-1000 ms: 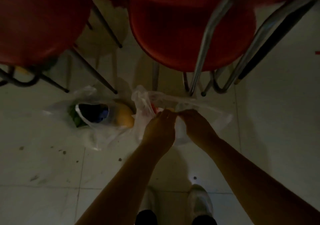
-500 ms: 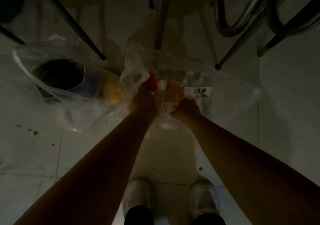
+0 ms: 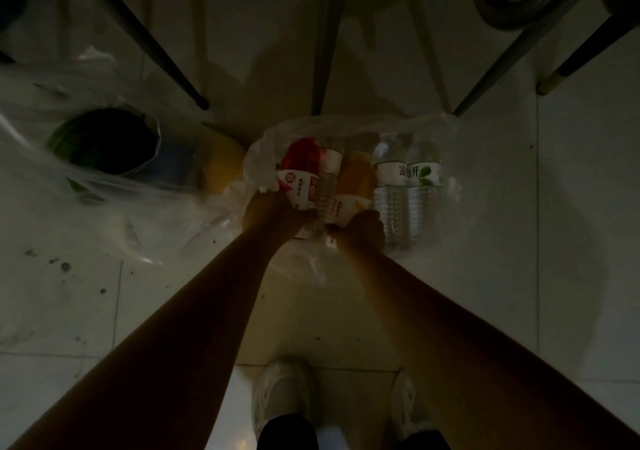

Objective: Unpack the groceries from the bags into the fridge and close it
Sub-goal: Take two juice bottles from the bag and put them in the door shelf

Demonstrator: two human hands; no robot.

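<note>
A clear plastic bag (image 3: 346,124) lies open on the tiled floor with several bottles side by side in it. A red drink bottle (image 3: 300,169) is at the left, then a clear bottle (image 3: 328,183), an orange juice bottle (image 3: 355,186) and two water bottles (image 3: 408,190). My left hand (image 3: 268,209) grips the base of the red bottle. My right hand (image 3: 365,228) is closed around the base of the orange juice bottle. A second clear bag (image 3: 86,186) at the left holds a dark green round item, something blue and a yellow fruit (image 3: 221,162).
Dark chair legs (image 3: 152,41) and a chrome chair frame (image 3: 512,6) stand just behind the bags. My white shoes (image 3: 284,390) are on the floor below the arms. The scene is dim; the fridge is out of view.
The view has dropped closer to the floor. My hands went from the bag's top into the bag and now hold the bases of two bottles.
</note>
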